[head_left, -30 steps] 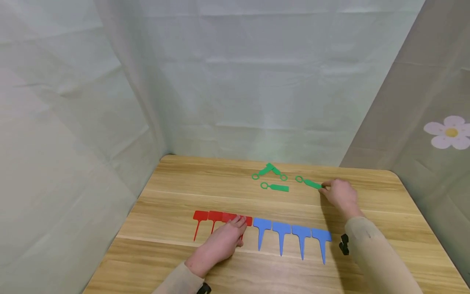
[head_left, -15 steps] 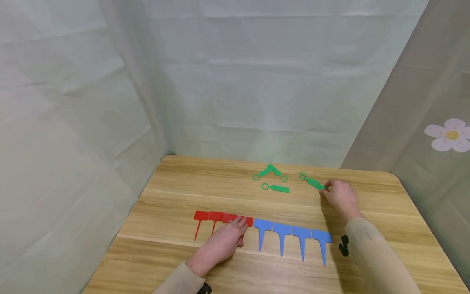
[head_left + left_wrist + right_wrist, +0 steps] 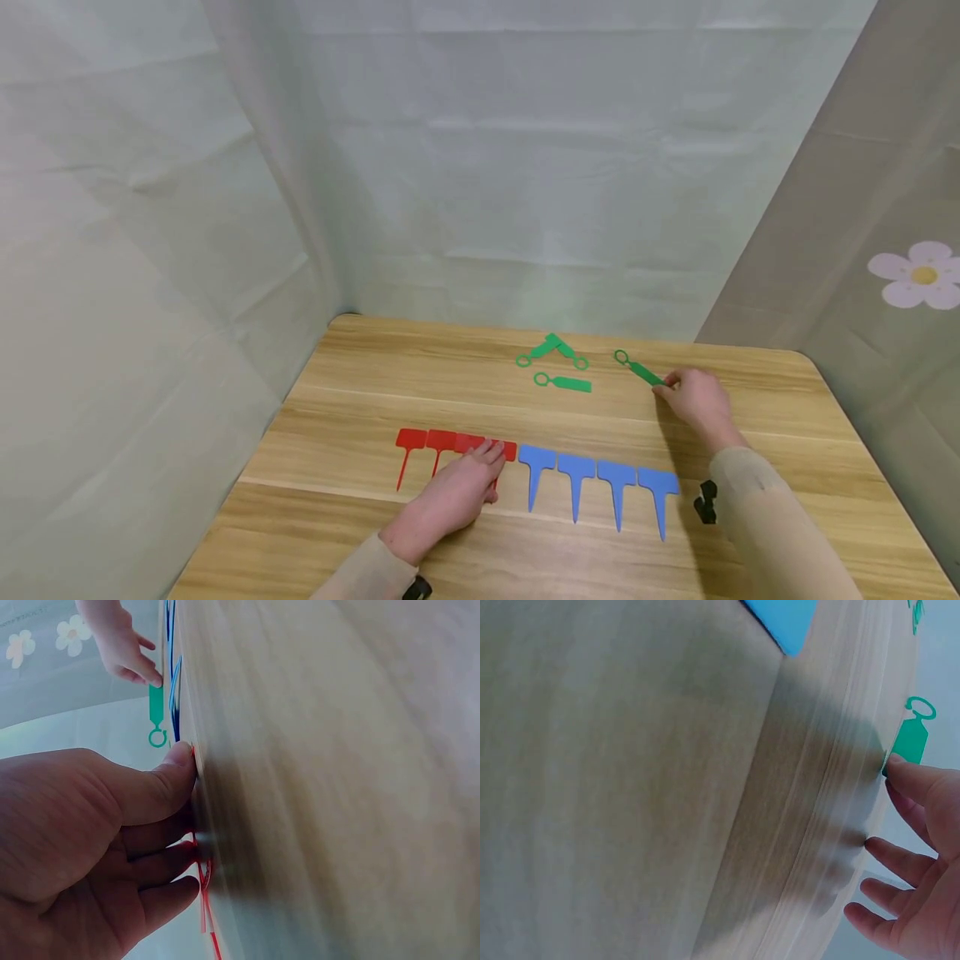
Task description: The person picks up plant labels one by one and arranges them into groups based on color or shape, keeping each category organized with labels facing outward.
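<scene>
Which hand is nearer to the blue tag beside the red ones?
Left: the left hand rests on red tags just beside that blue tag; the right hand is farther right and back, pinching a green tag.

Three ring tags [image 3: 572,384] lie on the table [image 3: 300,525] behind the T-tags [image 3: 576,467].

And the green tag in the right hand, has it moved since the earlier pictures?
Yes. In the head view, the green tag has swung: its ring lies farther right and nearer the back edge of the table.
</scene>
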{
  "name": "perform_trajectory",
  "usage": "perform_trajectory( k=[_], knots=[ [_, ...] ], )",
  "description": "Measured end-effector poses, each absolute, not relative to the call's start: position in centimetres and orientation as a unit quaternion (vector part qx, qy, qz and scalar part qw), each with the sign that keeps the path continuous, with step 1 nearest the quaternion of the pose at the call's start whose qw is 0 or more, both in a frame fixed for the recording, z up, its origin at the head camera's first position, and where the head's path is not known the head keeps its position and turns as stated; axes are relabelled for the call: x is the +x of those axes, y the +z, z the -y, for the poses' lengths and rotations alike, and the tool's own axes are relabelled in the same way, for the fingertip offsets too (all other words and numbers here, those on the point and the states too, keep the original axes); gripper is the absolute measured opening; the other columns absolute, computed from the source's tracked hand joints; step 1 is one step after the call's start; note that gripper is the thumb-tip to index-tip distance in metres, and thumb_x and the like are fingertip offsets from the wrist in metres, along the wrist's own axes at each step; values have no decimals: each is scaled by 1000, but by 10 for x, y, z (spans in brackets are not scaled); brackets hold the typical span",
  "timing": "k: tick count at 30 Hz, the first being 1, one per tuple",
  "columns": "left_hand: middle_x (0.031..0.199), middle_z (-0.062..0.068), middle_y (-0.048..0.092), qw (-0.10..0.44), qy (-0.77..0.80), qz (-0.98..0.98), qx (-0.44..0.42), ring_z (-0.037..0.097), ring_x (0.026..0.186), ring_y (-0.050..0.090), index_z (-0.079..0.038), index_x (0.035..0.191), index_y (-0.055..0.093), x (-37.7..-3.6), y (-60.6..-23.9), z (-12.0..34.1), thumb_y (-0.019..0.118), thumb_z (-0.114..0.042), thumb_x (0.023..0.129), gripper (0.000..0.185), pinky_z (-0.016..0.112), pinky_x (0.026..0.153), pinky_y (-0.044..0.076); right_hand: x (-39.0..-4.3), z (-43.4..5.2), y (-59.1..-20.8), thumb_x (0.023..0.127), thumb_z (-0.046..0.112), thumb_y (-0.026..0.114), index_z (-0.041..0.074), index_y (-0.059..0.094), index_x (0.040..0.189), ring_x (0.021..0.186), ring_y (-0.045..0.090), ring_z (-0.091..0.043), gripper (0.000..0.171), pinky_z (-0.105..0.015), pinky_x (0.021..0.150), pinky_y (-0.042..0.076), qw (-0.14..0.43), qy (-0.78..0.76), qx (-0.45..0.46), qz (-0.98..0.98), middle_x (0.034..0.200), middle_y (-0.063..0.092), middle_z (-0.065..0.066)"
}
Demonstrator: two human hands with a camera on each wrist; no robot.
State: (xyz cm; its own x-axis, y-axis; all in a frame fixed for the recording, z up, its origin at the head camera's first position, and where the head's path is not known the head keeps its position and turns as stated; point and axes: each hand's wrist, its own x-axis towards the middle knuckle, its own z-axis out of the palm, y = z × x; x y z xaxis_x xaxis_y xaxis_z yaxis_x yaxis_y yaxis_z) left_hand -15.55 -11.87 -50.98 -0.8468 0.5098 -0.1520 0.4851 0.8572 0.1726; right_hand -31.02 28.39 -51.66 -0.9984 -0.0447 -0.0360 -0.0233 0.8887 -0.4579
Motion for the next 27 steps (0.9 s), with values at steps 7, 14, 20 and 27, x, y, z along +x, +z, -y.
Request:
perform_trajectory(
  k=[7, 14, 20, 27],
  knots=[
    [158, 15, 56, 100, 67, -959, 256, 33, 148, 50, -1, 148, 62, -155, -508, 118, 79, -19, 99, 55, 42, 118, 46, -309, -285, -514, 103, 32, 72, 2, 74, 109, 66, 52, -23, 30, -35, 55, 40, 38, -255, -5, -966, 79, 64, -6],
    [157, 15, 56, 99, 65, -958, 259, 33, 148, 50, 0, 148, 63, -155, -507, 118, 79, -20, 99, 55, 42, 117, 47, -308, -287, -513, 104, 35, 70, 3, 73, 109, 63, 49, -22, 32, -34, 54, 38, 36, -256, -11, -966, 72, 58, -3],
    [157, 14, 56, 99, 64, -959, 257, 33, 148, 50, -1, 148, 63, -154, -507, 118, 79, -20, 99, 55, 42, 117, 46, -309, -289, -509, 105, 38, 66, 5, 71, 114, 63, 49, -21, 35, -34, 54, 38, 48, -272, 0, -961, 72, 58, -2],
    [158, 14, 55, 104, 68, -960, 251, 32, 149, 49, -2, 150, 62, -154, -508, 117, 78, -20, 100, 56, 43, 117, 46, -306, -291, -505, 107, 37, 64, 3, 69, 121, 67, 54, -23, 37, -35, 56, 41, 48, -279, 8, -959, 86, 67, -8]
  ],
)
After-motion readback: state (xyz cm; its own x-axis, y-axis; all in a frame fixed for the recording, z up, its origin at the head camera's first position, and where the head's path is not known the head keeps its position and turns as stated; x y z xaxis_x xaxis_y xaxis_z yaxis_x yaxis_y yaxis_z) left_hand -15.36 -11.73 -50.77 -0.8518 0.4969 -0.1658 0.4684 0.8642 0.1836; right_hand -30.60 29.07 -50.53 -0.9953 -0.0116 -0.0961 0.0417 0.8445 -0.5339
